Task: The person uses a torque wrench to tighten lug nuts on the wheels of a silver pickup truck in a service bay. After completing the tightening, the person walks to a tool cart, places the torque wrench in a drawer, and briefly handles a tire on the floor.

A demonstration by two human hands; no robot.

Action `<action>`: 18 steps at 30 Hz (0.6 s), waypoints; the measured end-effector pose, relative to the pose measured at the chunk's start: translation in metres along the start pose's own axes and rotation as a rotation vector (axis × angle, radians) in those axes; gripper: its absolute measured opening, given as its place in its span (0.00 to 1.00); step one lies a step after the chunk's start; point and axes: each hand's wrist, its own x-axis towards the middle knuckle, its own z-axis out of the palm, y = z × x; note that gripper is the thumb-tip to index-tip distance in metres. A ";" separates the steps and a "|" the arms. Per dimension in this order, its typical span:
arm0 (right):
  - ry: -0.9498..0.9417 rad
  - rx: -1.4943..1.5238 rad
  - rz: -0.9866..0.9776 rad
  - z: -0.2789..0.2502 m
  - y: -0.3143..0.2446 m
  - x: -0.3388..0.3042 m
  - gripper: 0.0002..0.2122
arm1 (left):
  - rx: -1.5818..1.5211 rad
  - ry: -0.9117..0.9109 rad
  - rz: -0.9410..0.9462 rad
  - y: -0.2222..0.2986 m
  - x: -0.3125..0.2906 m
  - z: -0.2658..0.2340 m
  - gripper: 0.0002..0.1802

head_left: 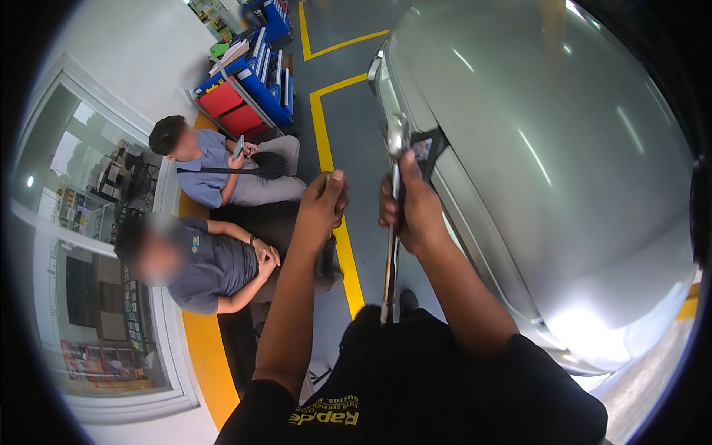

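Observation:
My right hand (417,211) is closed around a long shiny metal ratchet wrench (391,263). The wrench stands nearly upright in front of me, its rounded head above my fist and its shaft running down toward my waist. My left hand (324,202) is raised to the left of the wrench and apart from it. Its fingers are curled in and the thumb presses against them; whether something small is pinched there is too small to tell. Beyond my right hand, a dark piece with a glossy patch (424,148) sits against the silver car (549,163).
The car fills the right side. On the left, two people sit along the wall: one holds a phone (239,146), the other has clasped hands (267,259). A blue and red tool cart (256,85) stands behind them. Yellow lines (323,133) mark the grey floor (345,30).

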 end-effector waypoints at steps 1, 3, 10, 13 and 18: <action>0.036 -0.007 0.004 0.012 -0.013 0.032 0.32 | -0.046 -0.004 -0.020 -0.004 0.028 -0.006 0.26; 0.087 -0.018 0.035 0.034 -0.033 0.101 0.30 | -0.117 0.004 -0.039 -0.006 0.091 -0.026 0.25; 0.104 0.026 0.011 0.068 -0.052 0.350 0.30 | -0.282 -0.033 -0.071 -0.038 0.309 -0.099 0.25; 0.151 -0.012 0.023 0.084 -0.068 0.463 0.30 | -0.298 -0.061 -0.082 -0.039 0.415 -0.126 0.26; 0.181 -0.028 0.047 0.122 -0.104 0.626 0.30 | -0.294 -0.132 -0.083 -0.016 0.579 -0.167 0.25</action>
